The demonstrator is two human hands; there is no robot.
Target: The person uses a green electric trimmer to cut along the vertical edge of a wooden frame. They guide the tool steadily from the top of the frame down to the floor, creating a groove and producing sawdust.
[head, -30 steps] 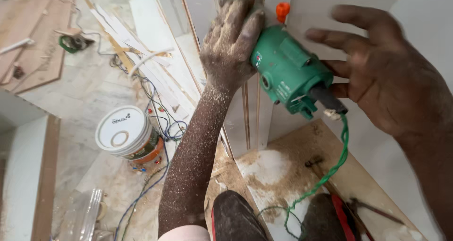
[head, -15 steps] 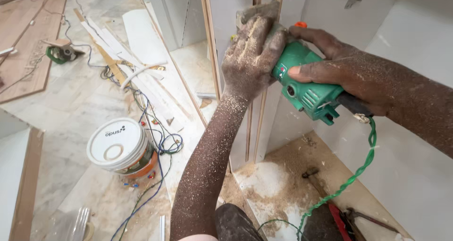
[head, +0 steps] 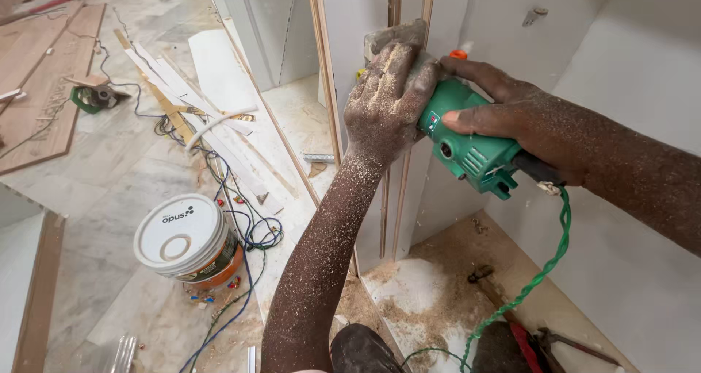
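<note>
The router (head: 467, 143), a green ribbed plastic power tool, is held against the narrow wooden edge (head: 398, 161) of an upright white panel, at the far middle of the scene. Its front is covered by the left hand (head: 387, 103), which is laid flat over it with the fingers together and pressed forward; the hand and forearm are coated with pale sawdust. The motor body is wrapped by the right hand (head: 511, 117), fingers curled over the top and thumb along the side. A small orange knob (head: 458, 54) shows just beyond the right fingers. A twisted green cord (head: 540, 271) runs from the rear of the tool down to the cabinet floor (head: 438, 300), where sawdust lies in soft heaps on the white board. To the near left, a round white bucket (head: 186, 238) with an orange band stands on the grey marble floor, beside tangled blue and black wires (head: 252, 234). Flat white strips (head: 212, 125) lie farther left.
</note>
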